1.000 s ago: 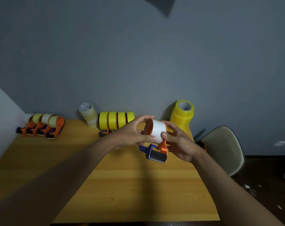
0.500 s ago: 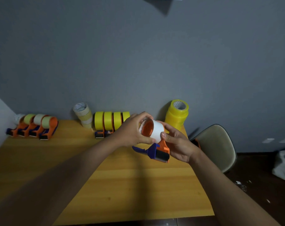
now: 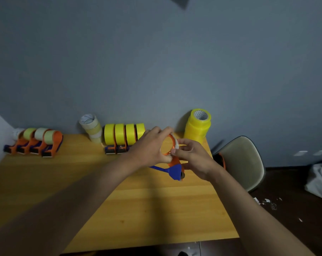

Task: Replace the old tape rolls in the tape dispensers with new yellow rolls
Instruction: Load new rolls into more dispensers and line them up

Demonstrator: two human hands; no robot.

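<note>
Above the middle of the wooden table (image 3: 141, 209) I hold an orange and blue tape dispenser (image 3: 175, 168). My left hand (image 3: 151, 146) grips the old white roll (image 3: 176, 143) around the dispenser's orange hub. My right hand (image 3: 193, 157) holds the dispenser's body from the right, thumb on the roll's edge. Several dispensers with yellow rolls (image 3: 124, 134) stand in a row against the wall. Several dispensers with old pale rolls (image 3: 38, 140) stand at the far left. A stack of new yellow rolls (image 3: 198, 126) stands at the back right.
A leaning stack of pale used rolls (image 3: 91, 127) stands by the wall left of the yellow row. A beige chair (image 3: 243, 161) sits off the table's right edge with something orange (image 3: 222, 160) on it. White cloth (image 3: 320, 180) and scraps lie on the dark floor.
The dispenser has turned so the orange hub now faces me and the white roll shows only as a thin rim. Both hands have stayed on it.
</note>
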